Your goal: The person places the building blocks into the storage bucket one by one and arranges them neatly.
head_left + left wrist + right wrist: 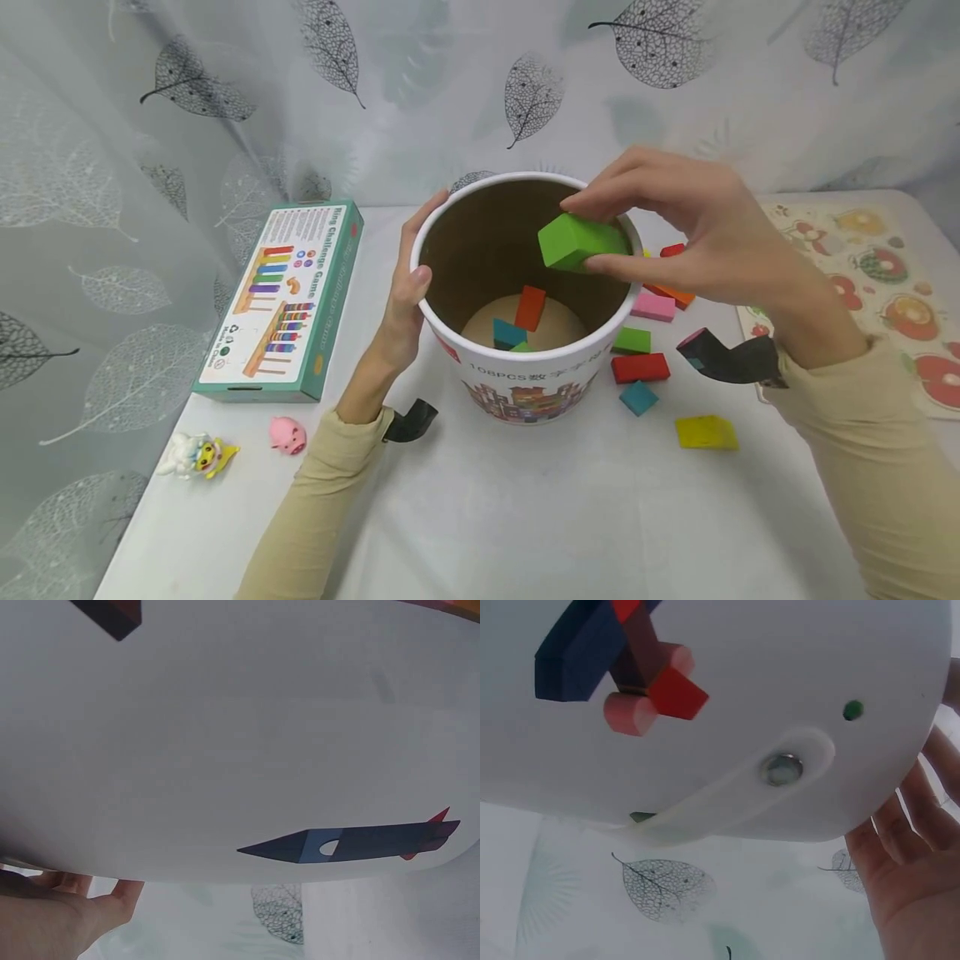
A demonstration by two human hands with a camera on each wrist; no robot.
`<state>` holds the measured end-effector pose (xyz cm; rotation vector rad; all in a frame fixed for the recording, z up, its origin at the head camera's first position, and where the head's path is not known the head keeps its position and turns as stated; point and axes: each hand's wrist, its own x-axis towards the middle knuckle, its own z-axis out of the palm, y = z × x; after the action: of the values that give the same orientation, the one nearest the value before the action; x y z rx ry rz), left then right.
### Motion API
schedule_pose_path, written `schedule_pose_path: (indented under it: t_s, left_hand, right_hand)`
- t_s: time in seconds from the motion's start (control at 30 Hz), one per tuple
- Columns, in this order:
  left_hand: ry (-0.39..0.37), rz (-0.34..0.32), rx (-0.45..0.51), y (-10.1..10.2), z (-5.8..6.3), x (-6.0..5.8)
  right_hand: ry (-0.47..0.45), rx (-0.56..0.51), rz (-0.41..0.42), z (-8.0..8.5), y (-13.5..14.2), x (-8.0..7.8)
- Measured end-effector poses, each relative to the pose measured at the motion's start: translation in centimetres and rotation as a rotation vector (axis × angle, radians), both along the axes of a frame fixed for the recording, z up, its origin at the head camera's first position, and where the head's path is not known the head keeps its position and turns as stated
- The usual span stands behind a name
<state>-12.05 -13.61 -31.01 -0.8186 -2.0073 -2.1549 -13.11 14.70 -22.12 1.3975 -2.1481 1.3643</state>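
A large white bucket (536, 392) with printed blocks on its wall stands upright on the table. My left hand (401, 321) holds its left rim, the thumb hooked over the edge and the fingers along the outside. Over the right side of the opening, my right hand (686, 229) pinches a green block (577, 243) between thumb and fingers. An orange-red block (530, 307), a blue block (508, 334) and part of a green block (521, 347) lie on the bucket's floor. In the right wrist view, the bucket wall hides what the right hand (922, 881) holds.
Right of the bucket lie several loose blocks, among them pink (654, 305), red (641, 367), blue (639, 398) and yellow (707, 433). A fruit-patterned board (862, 283) lies at far right. At left are a game box (277, 304), a pink pig (287, 435) and small figures (198, 456).
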Motion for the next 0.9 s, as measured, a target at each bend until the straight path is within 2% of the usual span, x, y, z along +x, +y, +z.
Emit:
schedule_pose_path:
  t_s: [0.1, 0.23, 0.4, 0.47, 0.53, 0.67, 0.8, 0.9]
  left_hand:
    - [-0.002, -0.002, 0.001, 0.0, 0.1, 0.0]
    - [0.002, -0.005, 0.002, 0.1, 0.1, 0.0]
    - [0.005, -0.004, 0.005, 0.1, 0.0, -0.1]
    - [-0.001, -0.006, 0.009, 0.1, 0.1, -0.1]
    - [-0.007, -0.008, 0.018, 0.1, 0.1, -0.1]
    - [-0.013, -0.009, 0.027, 0.1, 0.1, -0.1]
    - [-0.010, -0.006, 0.020, 0.1, 0.0, -0.1]
    - [-0.008, -0.004, 0.023, 0.1, 0.1, -0.1]
  right_hand:
    - [-0.008, 0.004, 0.021, -0.1, 0.1, 0.0]
    - [0.057, 0.121, -0.059, 0.3, 1.0, 0.3]
    - [0.067, 0.066, -0.073, 0.8, 3.1, 0.7]
    - [0.073, 0.053, -0.103, 0.8, 4.1, 0.9]
    - [0.107, 0.134, -0.190, 0.7, 5.2, 1.3]
    - [0.127, 0.221, -0.216, -1.2, 7.2, 2.0]
    - [0.043, 0.319, -0.223, -4.4, 9.1, 3.5]
    - [-0.070, 0.407, -0.233, -7.1, 10.3, 4.8]
